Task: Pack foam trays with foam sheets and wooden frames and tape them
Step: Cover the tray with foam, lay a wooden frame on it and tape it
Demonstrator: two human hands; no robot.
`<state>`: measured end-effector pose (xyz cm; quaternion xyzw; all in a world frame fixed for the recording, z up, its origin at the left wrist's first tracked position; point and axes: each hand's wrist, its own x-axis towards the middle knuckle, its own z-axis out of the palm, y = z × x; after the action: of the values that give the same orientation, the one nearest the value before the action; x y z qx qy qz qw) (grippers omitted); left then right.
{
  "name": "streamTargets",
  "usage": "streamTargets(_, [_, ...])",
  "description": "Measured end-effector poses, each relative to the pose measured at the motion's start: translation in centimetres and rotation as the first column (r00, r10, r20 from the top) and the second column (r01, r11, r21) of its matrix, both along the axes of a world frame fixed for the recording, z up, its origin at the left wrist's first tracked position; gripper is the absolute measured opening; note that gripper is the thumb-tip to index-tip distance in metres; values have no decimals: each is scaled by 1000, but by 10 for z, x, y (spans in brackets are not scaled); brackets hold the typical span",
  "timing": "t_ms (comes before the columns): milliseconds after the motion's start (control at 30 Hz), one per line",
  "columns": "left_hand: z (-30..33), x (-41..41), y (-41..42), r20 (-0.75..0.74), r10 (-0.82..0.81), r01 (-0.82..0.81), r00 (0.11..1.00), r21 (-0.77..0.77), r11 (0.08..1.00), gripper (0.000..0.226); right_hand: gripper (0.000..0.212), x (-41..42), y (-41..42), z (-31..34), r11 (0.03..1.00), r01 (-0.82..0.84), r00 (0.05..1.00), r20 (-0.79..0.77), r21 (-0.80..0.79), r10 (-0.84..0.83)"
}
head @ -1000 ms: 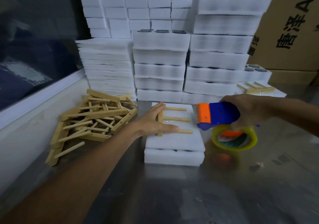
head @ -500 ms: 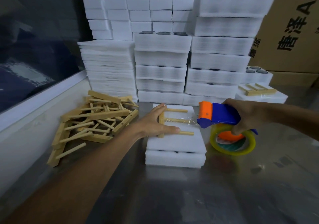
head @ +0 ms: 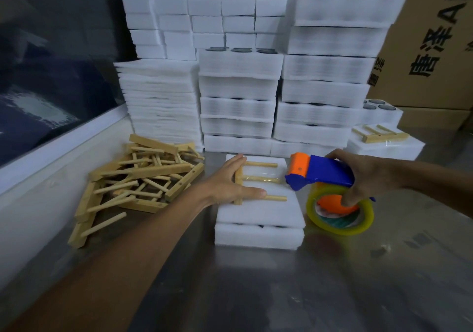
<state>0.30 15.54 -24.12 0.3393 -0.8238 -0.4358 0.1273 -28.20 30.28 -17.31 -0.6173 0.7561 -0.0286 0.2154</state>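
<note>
A white foam tray [head: 258, 234] covered by a foam sheet [head: 256, 211] lies on the metal table in front of me. A wooden frame [head: 258, 179] with three pegs lies on the sheet. My left hand [head: 230, 183] presses flat on the frame's left bar, fingers straight. My right hand [head: 363, 175] grips a blue and orange tape dispenser [head: 320, 172] carrying a yellowish tape roll [head: 340, 212]. The dispenser's orange head sits at the sheet's right edge, and a strip of clear tape runs across the frame's pegs.
A pile of loose wooden frames [head: 138, 178] lies to the left. Stacks of foam trays and sheets [head: 240, 88] stand behind. A packed tray with a frame [head: 384, 140] sits at back right, before cardboard boxes [head: 422, 45]. A white ledge [head: 51, 147] borders the left.
My right hand has carried the dispenser from over the frame's middle toward the right edge, laying clear tape across the pegs. My left hand has stayed pressed on the frame.
</note>
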Motion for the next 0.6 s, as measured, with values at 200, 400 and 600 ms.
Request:
streamTargets(200, [-1,0,0,-10,7,-7,1000,-3,1000,110,91,-9,-2,-6,996,-4,1000,25,-90,6])
streamTargets(400, [-1,0,0,-2,5,-5,1000,4,1000,112,122,-13,-5,-8,987,-39,999,16,-153,42])
streamTargets(600, [-1,0,-1,-10,-10,10,1000,17,1000,121,142,-29,9,-16,995,-83,996,29,-45,85])
